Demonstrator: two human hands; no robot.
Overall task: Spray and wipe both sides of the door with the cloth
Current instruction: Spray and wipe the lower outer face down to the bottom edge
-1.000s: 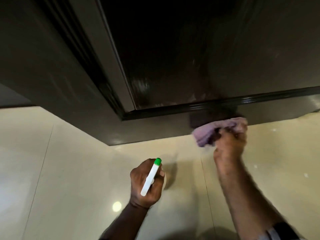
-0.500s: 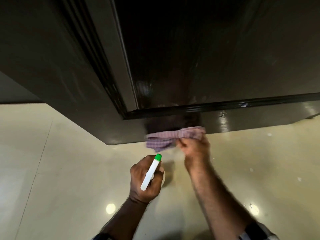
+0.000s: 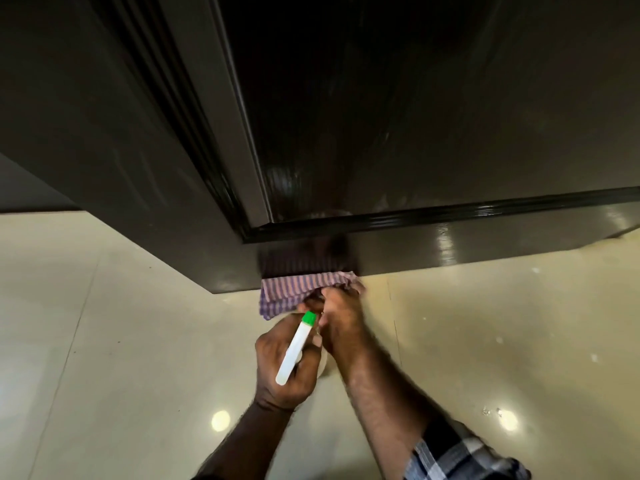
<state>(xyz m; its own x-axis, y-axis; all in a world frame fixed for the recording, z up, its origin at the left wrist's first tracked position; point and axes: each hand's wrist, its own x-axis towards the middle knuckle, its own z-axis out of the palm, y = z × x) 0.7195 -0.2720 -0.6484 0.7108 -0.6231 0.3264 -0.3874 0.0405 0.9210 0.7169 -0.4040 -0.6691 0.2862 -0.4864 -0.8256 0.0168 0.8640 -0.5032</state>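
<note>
Head view: right hand (image 3: pixel 341 315) grips cloth (image 3: pixel 294 292) at door (image 3: pixel 398 251) bottom rail, now further left than before. Left hand (image 3: pixel 285 365) grips spray bottle (image 3: pixel 296 348), now just beside the right hand.

The door (image 3: pixel 381 116) above the hands is very dark. Bright round lights shine on the floor (image 3: pixel 121 341) below. Edges look bent.

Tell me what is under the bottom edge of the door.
Under the door the glossy tiled floor shows, and the striped cloth, gripped by the right hand, sits at its bottom edge. The gap beneath is hidden from view.
</note>
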